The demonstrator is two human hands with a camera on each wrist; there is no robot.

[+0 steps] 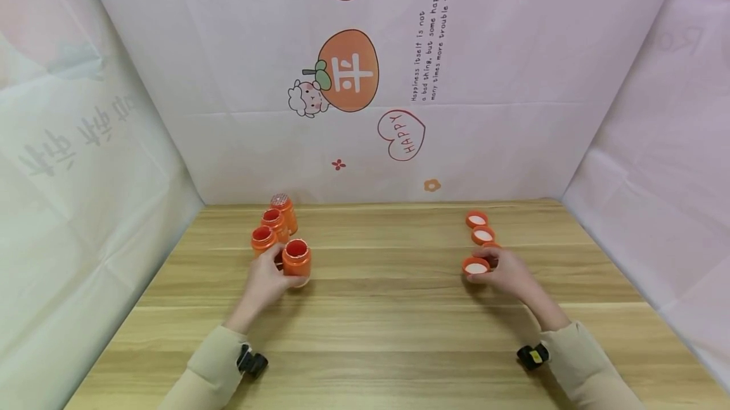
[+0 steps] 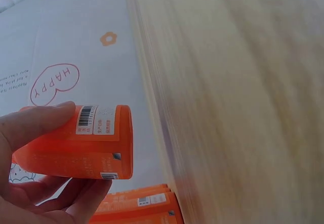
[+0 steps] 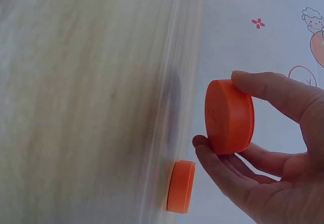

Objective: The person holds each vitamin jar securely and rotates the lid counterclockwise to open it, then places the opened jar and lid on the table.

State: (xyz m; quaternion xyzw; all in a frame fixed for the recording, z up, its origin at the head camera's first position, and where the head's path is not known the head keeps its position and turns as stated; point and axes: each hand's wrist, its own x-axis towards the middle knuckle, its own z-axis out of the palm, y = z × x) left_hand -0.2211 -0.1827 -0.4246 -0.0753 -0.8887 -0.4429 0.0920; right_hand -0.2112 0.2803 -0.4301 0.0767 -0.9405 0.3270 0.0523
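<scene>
An orange bottle, uncapped and upright, is gripped by my left hand between thumb and fingers. The left wrist view shows its barcode label, and the bottle is held off the table. On the right, my right hand pinches an orange cap with its white inside facing up. Seen from the right wrist, that cap is also off the table, between thumb and fingertips.
Several more orange bottles stand in a row at the table's back left. Other orange caps lie in a line at the back right, one partly hidden by the right hand. A printed white cloth rises behind the wooden table.
</scene>
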